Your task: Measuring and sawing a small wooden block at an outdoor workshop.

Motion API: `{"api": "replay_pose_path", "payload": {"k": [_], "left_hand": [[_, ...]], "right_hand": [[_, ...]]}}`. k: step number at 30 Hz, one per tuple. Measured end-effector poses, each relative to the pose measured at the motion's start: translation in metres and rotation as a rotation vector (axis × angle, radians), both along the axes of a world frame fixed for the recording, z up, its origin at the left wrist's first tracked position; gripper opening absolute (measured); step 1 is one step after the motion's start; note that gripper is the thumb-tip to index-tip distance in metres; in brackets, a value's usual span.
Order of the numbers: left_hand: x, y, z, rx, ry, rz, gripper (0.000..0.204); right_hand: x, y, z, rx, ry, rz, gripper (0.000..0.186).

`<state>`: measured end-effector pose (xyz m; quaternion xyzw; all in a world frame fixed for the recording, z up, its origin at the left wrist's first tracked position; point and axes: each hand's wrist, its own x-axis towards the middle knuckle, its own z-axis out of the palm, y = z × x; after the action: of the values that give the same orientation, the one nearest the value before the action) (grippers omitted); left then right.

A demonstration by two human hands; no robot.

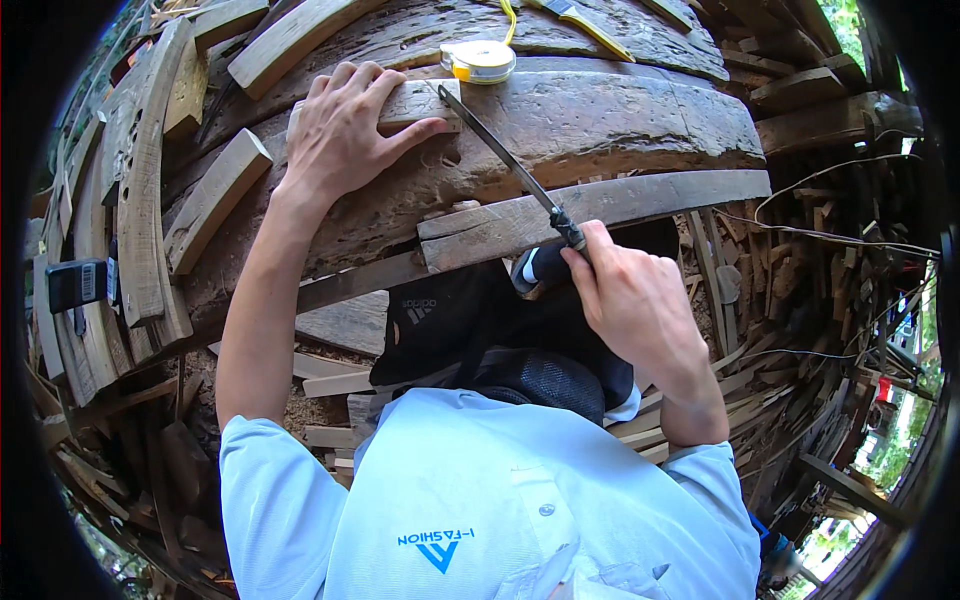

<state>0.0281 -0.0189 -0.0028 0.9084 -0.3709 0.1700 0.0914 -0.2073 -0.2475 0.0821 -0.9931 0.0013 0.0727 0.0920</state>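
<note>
A short pale wooden block lies on the weathered timber bench. My left hand grips it from above, fingers over its far side and thumb stretched along its near side. My right hand is closed around the handle of a narrow handsaw. The saw slants up and left, and its tip rests at the right end of the block; the teeth are too small to make out. Just beyond the block sits a yellow and clear tape measure with some tape drawn out.
The thick, cracked timber bench curves across the far side. A long plank lies along its near edge. A yellow-handled brush rests at the back. Several wood offcuts and a black box lie left; piled scraps stand right.
</note>
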Motion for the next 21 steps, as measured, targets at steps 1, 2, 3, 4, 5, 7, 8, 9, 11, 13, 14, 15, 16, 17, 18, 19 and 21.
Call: {"api": "replay_pose_path", "payload": {"k": [1, 2, 3, 4, 5, 7, 8, 9, 11, 13, 14, 15, 16, 17, 18, 19, 21], "left_hand": [[-0.001, 0.000, 0.000, 0.001, 0.003, 0.000, 0.085], [-0.001, 0.000, 0.000, 0.001, 0.007, 0.008, 0.086], [-0.002, 0.000, 0.000, 0.002, 0.010, 0.016, 0.087], [-0.002, 0.000, -0.001, 0.003, 0.012, 0.016, 0.087], [-0.001, 0.000, -0.002, 0.007, 0.016, 0.021, 0.087], [-0.001, 0.000, -0.003, 0.013, 0.022, 0.026, 0.087], [0.000, -0.001, -0.002, 0.012, 0.020, 0.014, 0.087], [0.001, -0.002, -0.003, 0.011, 0.017, 0.002, 0.087], [0.005, -0.001, -0.009, 0.001, -0.008, -0.009, 0.091], [0.010, 0.000, -0.013, -0.014, -0.033, -0.032, 0.096], [0.010, 0.003, -0.012, 0.002, -0.022, -0.005, 0.095], [0.011, 0.005, -0.011, 0.018, -0.011, 0.023, 0.094], [0.011, 0.005, -0.011, 0.015, -0.011, 0.024, 0.093], [0.010, 0.007, -0.013, 0.019, -0.006, 0.033, 0.093], [0.010, 0.007, -0.013, 0.009, -0.014, 0.034, 0.094], [0.010, 0.006, -0.014, 0.000, -0.023, 0.035, 0.094], [0.008, -0.001, -0.015, 0.009, -0.018, 0.044, 0.094]], "right_hand": [[0.001, -0.001, 0.002, -0.012, 0.014, 0.005, 0.023], [0.002, -0.002, 0.004, -0.021, 0.031, 0.004, 0.023], [0.002, -0.002, 0.005, -0.021, 0.033, 0.005, 0.023], [0.002, -0.002, 0.006, -0.002, 0.039, -0.013, 0.021], [0.002, -0.002, 0.007, 0.016, 0.046, -0.029, 0.020], [0.004, -0.002, 0.006, 0.009, 0.065, -0.020, 0.020], [0.006, -0.002, 0.006, 0.001, 0.082, -0.016, 0.021], [0.009, -0.001, 0.006, 0.002, 0.087, -0.022, 0.021], [0.025, 0.002, 0.002, -0.002, 0.063, 0.009, 0.023], [0.044, 0.008, -0.005, 0.042, 0.105, -0.019, 0.024], [0.051, 0.011, -0.011, 0.054, 0.053, 0.011, 0.024], [0.052, 0.012, -0.016, 0.067, 0.002, 0.043, 0.024], [0.050, 0.012, -0.020, 0.085, -0.021, 0.038, 0.025], [0.045, 0.013, -0.021, 0.090, -0.016, 0.047, 0.025], [0.039, 0.013, -0.020, 0.085, -0.001, 0.013, 0.025], [0.031, 0.013, -0.019, 0.081, 0.013, -0.019, 0.026], [0.022, 0.007, -0.017, 0.046, 0.055, -0.039, 0.025]]}}
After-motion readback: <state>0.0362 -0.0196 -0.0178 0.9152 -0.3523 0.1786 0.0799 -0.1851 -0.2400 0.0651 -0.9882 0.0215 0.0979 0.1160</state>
